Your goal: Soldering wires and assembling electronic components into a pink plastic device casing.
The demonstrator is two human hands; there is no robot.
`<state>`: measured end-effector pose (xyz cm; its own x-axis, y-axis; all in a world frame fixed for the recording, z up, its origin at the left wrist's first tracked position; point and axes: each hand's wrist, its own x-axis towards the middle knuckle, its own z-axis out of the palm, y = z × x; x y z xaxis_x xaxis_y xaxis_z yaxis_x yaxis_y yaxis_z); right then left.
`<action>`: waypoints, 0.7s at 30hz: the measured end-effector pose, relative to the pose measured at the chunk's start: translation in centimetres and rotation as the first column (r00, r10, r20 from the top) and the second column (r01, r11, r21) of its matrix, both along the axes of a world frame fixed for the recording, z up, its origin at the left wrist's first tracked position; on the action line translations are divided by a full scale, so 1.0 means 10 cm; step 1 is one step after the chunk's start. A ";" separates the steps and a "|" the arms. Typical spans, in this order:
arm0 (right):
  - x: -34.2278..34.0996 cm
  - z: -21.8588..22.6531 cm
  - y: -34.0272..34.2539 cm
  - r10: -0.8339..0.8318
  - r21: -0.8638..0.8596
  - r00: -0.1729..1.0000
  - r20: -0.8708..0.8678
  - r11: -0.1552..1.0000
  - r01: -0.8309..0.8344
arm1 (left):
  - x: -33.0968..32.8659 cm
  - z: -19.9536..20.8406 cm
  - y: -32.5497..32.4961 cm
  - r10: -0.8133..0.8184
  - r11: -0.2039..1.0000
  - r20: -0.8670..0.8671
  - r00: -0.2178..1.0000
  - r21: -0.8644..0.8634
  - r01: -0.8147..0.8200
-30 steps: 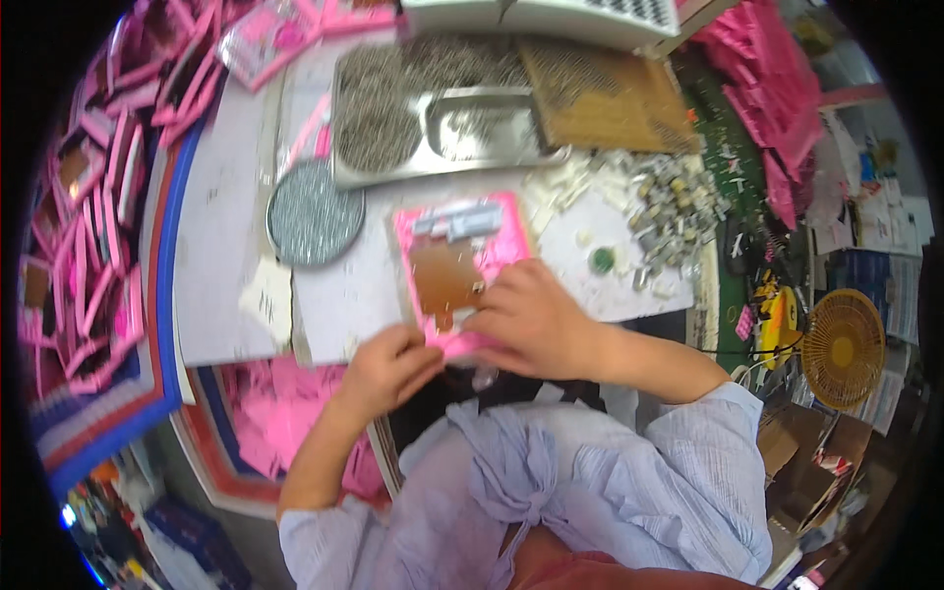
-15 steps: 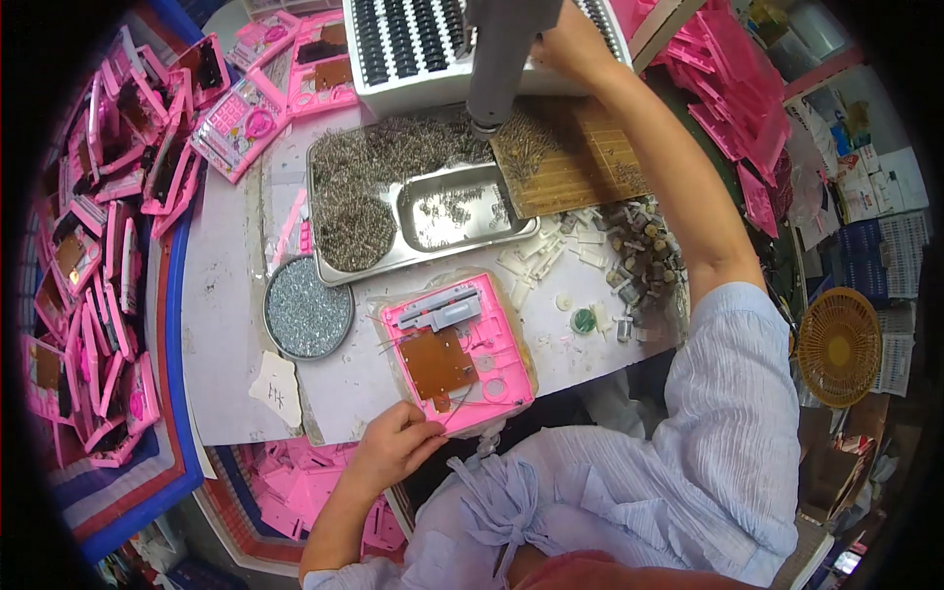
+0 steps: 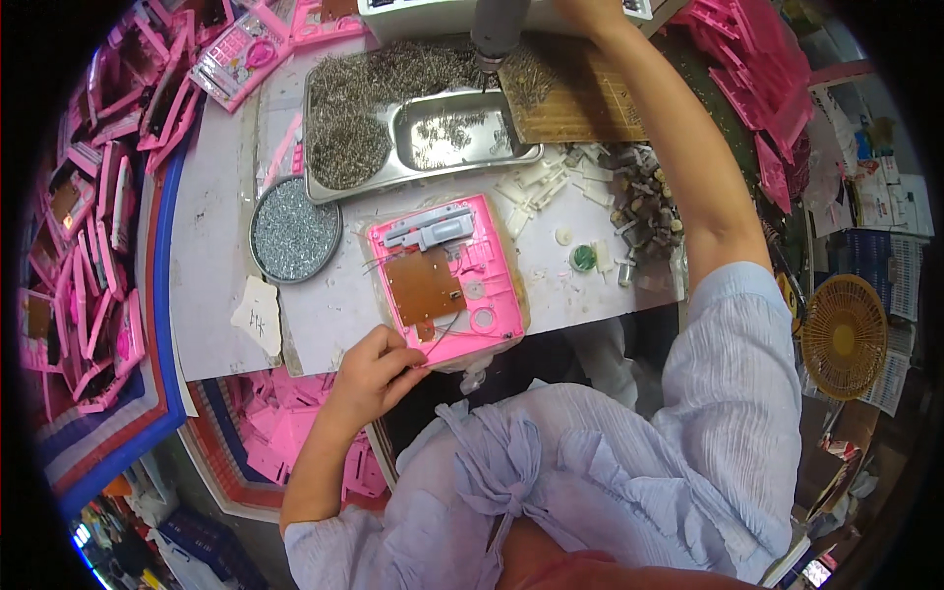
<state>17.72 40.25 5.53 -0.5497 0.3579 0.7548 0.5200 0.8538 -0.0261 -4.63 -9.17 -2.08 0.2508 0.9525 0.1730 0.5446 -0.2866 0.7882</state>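
A pink plastic casing (image 3: 497,265) with a brown circuit board (image 3: 423,285) and a grey sliding part (image 3: 430,228) lies open on the table before me. At its lower left corner my left hand (image 3: 379,372) is closed, thumb and forefinger pinching the end of a thin dark wire (image 3: 444,334). My right hand (image 3: 590,12) reaches to the white foam tray (image 3: 551,25) at the top edge; its fingers are cut off by the picture. Beside it hangs a grey electric screwdriver (image 3: 498,29), bit pointing down over the screws.
A metal tray (image 3: 393,182) full of screws and springs sits behind the casing, a brown board (image 3: 580,98) on its right. A round dish (image 3: 295,231) of small metal parts stands left. White plastic pieces (image 3: 541,187) lie right. Pink casings (image 3: 103,256) pile up at far left.
The view has shifted, so the table sits higher in the picture. My left hand stays at the casing's corner; my right hand is still by the foam tray, now partly out of view.
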 end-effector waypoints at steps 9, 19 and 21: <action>0.15 0.21 0.29 -0.219 -0.702 0.897 -0.383 0.700 -0.129 | 0.00 -0.04 -0.03 0.018 1.000 -0.011 1.000 0.009 -0.017; 0.37 -0.32 -3.14 0.549 -0.813 0.830 -0.099 0.437 -0.385 | 0.00 -0.06 -0.04 0.030 0.999 0.001 1.000 -0.012 -0.030; 0.35 -0.52 -3.22 0.620 -0.784 0.784 0.017 0.495 -0.374 | 0.00 -0.04 -0.05 0.036 0.999 -0.012 0.999 -0.018 -0.036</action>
<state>21.19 8.10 0.36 -0.9386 0.2957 0.1776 0.1016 0.7291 -0.6768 -4.64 -9.67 -2.47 0.2184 0.9638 0.1527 0.5637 -0.2523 0.7865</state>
